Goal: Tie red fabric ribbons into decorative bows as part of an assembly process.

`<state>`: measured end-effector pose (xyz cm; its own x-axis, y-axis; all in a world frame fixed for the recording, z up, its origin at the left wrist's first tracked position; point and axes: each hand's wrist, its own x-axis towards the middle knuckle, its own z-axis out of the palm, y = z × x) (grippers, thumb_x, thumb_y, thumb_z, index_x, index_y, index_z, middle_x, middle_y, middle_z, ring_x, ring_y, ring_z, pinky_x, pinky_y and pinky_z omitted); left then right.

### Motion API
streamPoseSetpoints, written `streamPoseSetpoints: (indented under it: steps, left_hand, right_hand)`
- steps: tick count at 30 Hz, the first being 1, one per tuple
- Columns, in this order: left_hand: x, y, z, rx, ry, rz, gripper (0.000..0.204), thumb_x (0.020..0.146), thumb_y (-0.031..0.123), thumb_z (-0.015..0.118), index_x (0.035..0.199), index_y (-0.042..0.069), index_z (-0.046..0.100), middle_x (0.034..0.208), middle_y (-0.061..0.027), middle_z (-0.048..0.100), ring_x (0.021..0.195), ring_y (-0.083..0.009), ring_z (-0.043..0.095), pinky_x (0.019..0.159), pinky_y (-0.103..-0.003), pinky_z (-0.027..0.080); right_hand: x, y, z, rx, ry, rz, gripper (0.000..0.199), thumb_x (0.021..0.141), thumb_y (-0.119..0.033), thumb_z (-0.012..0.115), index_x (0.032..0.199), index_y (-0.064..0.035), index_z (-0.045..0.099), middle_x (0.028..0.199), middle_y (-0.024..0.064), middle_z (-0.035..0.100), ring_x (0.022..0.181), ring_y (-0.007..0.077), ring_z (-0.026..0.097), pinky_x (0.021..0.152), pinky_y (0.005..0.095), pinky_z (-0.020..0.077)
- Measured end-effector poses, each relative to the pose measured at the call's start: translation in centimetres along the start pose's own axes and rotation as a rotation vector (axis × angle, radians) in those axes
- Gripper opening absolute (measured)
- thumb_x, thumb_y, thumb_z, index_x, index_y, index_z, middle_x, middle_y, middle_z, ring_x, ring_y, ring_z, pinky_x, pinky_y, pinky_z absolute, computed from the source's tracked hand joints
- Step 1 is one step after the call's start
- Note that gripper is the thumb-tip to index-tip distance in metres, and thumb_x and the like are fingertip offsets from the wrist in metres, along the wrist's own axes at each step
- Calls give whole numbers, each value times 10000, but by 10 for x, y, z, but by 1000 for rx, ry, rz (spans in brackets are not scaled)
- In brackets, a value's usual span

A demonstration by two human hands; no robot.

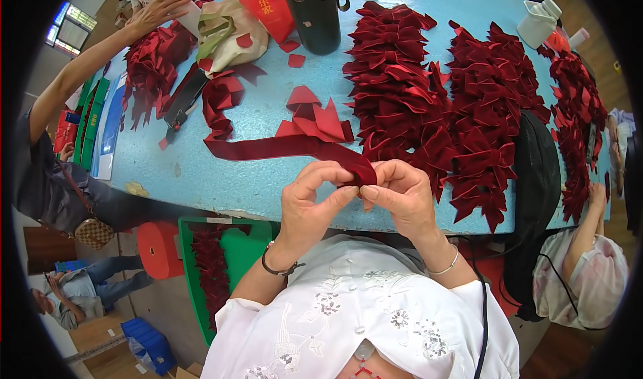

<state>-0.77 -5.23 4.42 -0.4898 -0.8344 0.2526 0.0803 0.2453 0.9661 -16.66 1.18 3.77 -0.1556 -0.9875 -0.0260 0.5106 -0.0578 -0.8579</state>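
- Head view, looking down: the left hand [309, 201] and right hand [402, 198] meet just over the near edge of the light blue surface [201, 171], both grips pinched shut on the same folded end of a dark red velvet ribbon [281, 148]. Thumbs and forefingers press the fold from both sides, apparently to keep the crease tight.
- From that pinch the ribbon runs away to the left, flat along the surface, then climbs into a loose half-formed bow [311, 117], so the free length lies slack and out of the fingers' way.
- A dark bracelet [278, 268] sits on the left wrist, a thin bangle [445, 267] on the right; white embroidered sleeves below.
- Just beyond the right hand, finished red bows [469, 97] are heaped in long rows, close enough that a done piece would need only a short reach.
- Under the surface at left, a green tray [231, 258] holds more red pieces, beside a red-orange roll [157, 248].
- Further off: a black cylindrical container [315, 10] stands upright, a white plastic bottle [539, 20] at far right.
- Another person's arm [87, 64] reaches in from the left towards a beige bag [228, 34]; a third person sits at the right edge.
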Motion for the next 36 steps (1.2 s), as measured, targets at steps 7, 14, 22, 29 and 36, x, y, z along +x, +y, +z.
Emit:
streamPoseSetpoints:
  steps: [7,14,22,29,36]
  left_hand:
    - [-7,1,4,-43,23,-48,196,763,-42,686,936,-25,595,979,-87,613,892,-132,566,798,-252,449]
    - [-11,-4,-2,-40,10,-35,228,759,-87,673,944,-26,555,973,-106,616,887,-134,573,809,-255,462]
    - [-9,-2,-1,-246,52,-44,245,736,-95,675,930,-7,554,936,-94,625,861,-125,574,781,-255,467]
    - [-9,3,0,-237,68,-7,253,739,-113,644,955,-15,556,958,-91,618,829,-116,569,757,-251,471]
    - [-9,9,-5,-388,56,-211,260,745,-105,657,955,-7,537,921,-101,619,846,-127,575,751,-260,476]
  right_hand:
    - [-1,5,-2,-22,-6,1,97,786,12,665,820,25,575,890,120,622,641,128,579,551,241,476]
    - [-1,5,7,14,2,-82,98,780,21,655,800,23,559,865,137,610,585,121,551,479,250,443]
    - [3,7,2,262,-60,20,91,825,-37,611,820,16,537,809,134,596,534,110,524,450,255,430]
    - [1,-1,12,21,27,54,125,836,-46,615,909,32,551,755,86,595,543,112,540,460,258,445]
    - [3,-6,22,46,53,109,172,810,-13,646,947,44,560,754,93,617,550,120,555,478,258,464]
